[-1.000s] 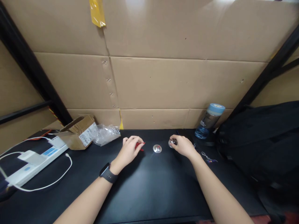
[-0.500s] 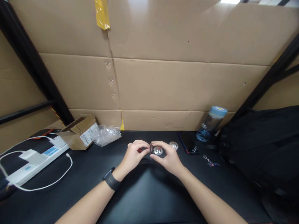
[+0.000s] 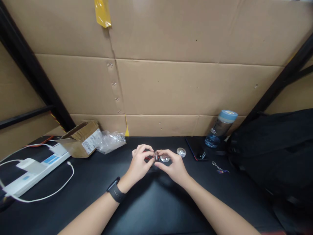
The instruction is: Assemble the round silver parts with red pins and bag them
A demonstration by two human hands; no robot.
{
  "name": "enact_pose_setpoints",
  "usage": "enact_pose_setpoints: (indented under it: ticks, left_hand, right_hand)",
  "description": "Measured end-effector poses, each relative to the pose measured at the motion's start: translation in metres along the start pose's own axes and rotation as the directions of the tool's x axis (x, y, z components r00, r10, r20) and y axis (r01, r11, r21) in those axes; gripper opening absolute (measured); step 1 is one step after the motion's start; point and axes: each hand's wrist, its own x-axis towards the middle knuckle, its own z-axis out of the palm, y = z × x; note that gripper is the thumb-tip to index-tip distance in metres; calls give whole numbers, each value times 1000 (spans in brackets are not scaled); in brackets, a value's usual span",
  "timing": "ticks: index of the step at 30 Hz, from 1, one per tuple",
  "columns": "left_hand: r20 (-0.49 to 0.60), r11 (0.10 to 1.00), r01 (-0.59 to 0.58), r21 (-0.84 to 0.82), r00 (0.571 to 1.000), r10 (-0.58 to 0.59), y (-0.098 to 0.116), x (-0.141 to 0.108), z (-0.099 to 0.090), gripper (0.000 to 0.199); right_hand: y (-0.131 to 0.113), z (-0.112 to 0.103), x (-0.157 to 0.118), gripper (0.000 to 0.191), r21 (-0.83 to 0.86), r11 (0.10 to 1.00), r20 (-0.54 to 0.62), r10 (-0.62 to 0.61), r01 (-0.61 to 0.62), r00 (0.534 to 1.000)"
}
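Note:
A small dark reddish-brown round disc (image 3: 156,156) is held upright, close to edge-on, between my two hands just above the black tabletop. My left hand (image 3: 141,160) wears a black watch (image 3: 115,190) at the wrist and pinches the disc's left side with thumb and fingertips. Something red (image 3: 147,158) shows between its fingers, too small to name. My right hand (image 3: 174,164) grips the disc with curved thumb and index finger. Behind the right fingers, partly covered, lies a shiny silver round piece (image 3: 165,159). A second silver round piece (image 3: 181,152) lies just past that hand.
At left stand a white power strip (image 3: 36,173) with cables, an opened cardboard box (image 3: 83,138) and crumpled clear plastic (image 3: 112,142). Rightward are a dark phone (image 3: 196,148), a keychain (image 3: 220,169), a blue-lidded bottle (image 3: 218,130) and a black backpack (image 3: 274,156). Cardboard (image 3: 158,88) walls the back.
Both hands and the disc have shifted slightly left in view, and the disc has turned a little. The right fingers now cover more of the nearer silver piece. The camera has tilted slightly.

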Motion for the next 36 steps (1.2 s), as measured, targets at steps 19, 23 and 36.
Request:
enact_pose_setpoints:
  ticks: [19, 23, 36]
  left_hand:
    - [-94, 990, -80, 117, 991, 91, 4, -3, 0, 7]
    - [-76, 983, -113, 142, 989, 125, 3, -4, 0, 8]
    - [182, 992, -123, 29, 977, 116, 8, -4, -7, 21]
  right_hand:
    - [6, -6, 5, 20, 12, 1000, 104, 24, -26, 994]
    - [5, -5, 4, 18, -44, 999, 102, 3, 1, 995]
    - [6, -11, 4, 8, -155, 985, 90, -63, 77, 994]
